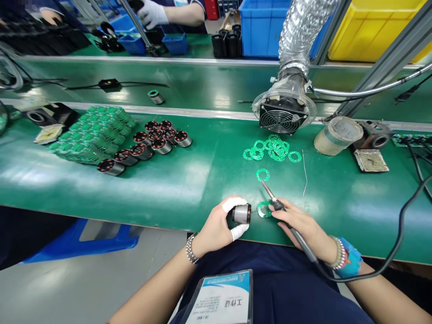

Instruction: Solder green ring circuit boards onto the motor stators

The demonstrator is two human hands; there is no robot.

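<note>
My left hand [224,220], with white covers on thumb and finger, is closed around a motor stator [241,214] lying on its side near the bench's front edge. A thin wire sticks out of its right end toward a ring-shaped green circuit board [263,209]. My right hand [300,220] grips a soldering iron [277,204], its fingers also at that board's right edge. The iron's tip points up and left, close to another green ring board [262,175]. Whether the wire touches the nearer board I cannot tell.
Loose ring boards [275,147] lie under a fan hood [282,118]. A bent wire [304,173], a roll-shaped container [338,136] and a sponge holder [371,160] are on the right. Leftward stand several stators [161,145] and stacked boards [92,135]. A co-worker's gloved hand [152,14] is across the bench.
</note>
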